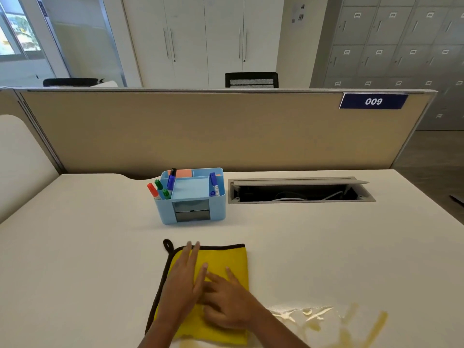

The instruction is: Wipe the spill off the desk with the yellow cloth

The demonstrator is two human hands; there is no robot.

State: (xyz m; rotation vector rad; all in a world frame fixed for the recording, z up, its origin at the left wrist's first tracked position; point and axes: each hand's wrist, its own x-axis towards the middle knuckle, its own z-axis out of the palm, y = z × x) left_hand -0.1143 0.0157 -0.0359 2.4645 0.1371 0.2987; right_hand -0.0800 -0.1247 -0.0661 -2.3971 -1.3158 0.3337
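Head view: both hands flat with straight fingers, left grip [184, 280] and right grip [226, 300], on yellow cloth [226, 259], spill [326, 320] just right on counter [75, 259].

A pale worktop [301, 247] carries a yellow cloth [226, 259] with a dark border, lying flat near the front edge. Just to its right a yellowish spill [326, 320] spreads in streaks. Farther back stands a blue organiser [192, 209] holding markers, beside an open cable tray [298, 190] set into the surface.
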